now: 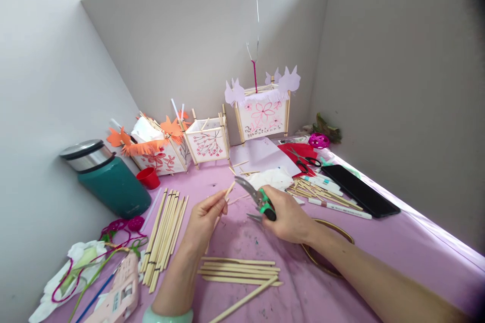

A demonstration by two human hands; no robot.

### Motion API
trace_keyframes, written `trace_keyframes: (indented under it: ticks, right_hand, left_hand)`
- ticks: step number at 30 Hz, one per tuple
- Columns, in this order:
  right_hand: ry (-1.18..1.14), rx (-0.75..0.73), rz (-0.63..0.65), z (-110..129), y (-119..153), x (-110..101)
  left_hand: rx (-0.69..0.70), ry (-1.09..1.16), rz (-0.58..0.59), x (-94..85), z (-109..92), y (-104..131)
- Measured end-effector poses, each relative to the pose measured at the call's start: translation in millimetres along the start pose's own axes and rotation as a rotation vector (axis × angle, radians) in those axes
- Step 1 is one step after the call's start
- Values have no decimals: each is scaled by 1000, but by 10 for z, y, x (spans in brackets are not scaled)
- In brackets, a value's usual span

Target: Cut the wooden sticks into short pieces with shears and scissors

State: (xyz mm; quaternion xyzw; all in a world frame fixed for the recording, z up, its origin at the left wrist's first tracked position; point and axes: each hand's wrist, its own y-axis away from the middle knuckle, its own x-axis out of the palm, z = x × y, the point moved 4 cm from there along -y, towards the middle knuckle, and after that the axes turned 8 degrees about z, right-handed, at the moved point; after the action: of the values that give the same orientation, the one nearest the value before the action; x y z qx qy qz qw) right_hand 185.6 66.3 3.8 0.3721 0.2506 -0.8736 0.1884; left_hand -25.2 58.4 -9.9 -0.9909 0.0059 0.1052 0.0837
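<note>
A thin wooden stick (pixel 230 190) is pinched in my left hand (pixel 209 212), its short end sticking up past the fingertips. My right hand (pixel 290 214) grips pruning shears (pixel 254 194) with green and black handles. The blades are parted, and the upper one points at the tip of the stick; whether they touch I cannot tell. Below my hands lies a row of cut sticks (pixel 240 272), with one longer stick (pixel 244 299) slanting across its near side. Left of my left hand is a bundle of longer sticks (pixel 162 237) with dark bands.
Paper-sided stick lanterns (pixel 206 141) stand along the back grey panel (pixel 189 50). At left are a teal bottle (pixel 113 181), red cup (pixel 148 177) and pink glue gun (pixel 121 287). At right lie scissors (pixel 305 160), a phone (pixel 359 189), a marker (pixel 340 208) and a brown ring (pixel 329 257).
</note>
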Motion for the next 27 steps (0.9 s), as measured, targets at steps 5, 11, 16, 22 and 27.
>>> trace_keyframes:
  ticks: [5,11,16,22,27]
  right_hand:
    - [-1,83,-179,-58,-15,-86]
    - [28,29,-163,-54,3,7]
    - [48,38,-151,-92,3,56]
    - [64,44,-129,-118,-3,80]
    - [65,49,-121,-128,0,91]
  left_hand:
    - [-141,-374,-202,-236,90,-70]
    - [-226,-726,-245,-198,91,-46]
    - [-241,-951,-250,-253,21,-40]
    - [-419,-1230,-342,-564,29,30]
    - [-528,-1337,-327,-638,99,46]
